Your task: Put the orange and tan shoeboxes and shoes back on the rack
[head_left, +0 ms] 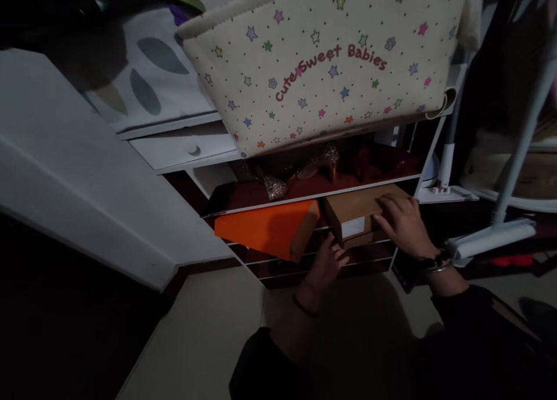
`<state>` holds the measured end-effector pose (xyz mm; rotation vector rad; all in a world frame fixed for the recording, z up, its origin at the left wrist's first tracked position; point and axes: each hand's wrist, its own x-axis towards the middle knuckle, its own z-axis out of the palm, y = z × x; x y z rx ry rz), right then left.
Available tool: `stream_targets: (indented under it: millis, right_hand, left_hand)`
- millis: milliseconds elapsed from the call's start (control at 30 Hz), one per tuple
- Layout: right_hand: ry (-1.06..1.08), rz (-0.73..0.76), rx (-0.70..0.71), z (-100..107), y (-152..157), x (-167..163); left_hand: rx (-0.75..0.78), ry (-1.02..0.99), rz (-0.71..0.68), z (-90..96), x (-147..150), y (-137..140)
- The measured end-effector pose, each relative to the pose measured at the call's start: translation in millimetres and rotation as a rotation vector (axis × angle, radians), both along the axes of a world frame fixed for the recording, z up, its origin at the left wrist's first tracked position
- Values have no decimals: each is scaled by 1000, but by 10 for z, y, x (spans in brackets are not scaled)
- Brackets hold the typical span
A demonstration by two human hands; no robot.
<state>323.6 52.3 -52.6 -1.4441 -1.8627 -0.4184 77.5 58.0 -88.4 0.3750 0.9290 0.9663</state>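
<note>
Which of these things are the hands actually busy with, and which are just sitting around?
In hand:
- brown cardboard box, right hand on top of it
- left hand just below the box, beside the orange box

Lying about:
- glittery heeled shoes
- star-patterned fabric basket
- white stand

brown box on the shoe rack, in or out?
Partly out: the brown box overhangs the shelf edge, right hand on top, left hand below its front.
</note>
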Motion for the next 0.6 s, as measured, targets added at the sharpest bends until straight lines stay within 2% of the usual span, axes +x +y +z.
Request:
stream_targets:
  millis: [100, 233, 467, 600]
  right_hand:
    - [-130, -17, -15, -78, -34, -84]
    - [-176, -26, -30, -116, -147, -143]
    - [-301, 6, -66, -175, -488, -276]
    - [-420, 105, -78, -296, -653, -429]
  left_hand:
    - [18, -104, -44, -58, 58, 45]
    - [25, -117, -55, -93, 52, 36]
    - [55, -69, -94, -73, -102, -189]
    - [52, -55, -172, -85, -217, -333]
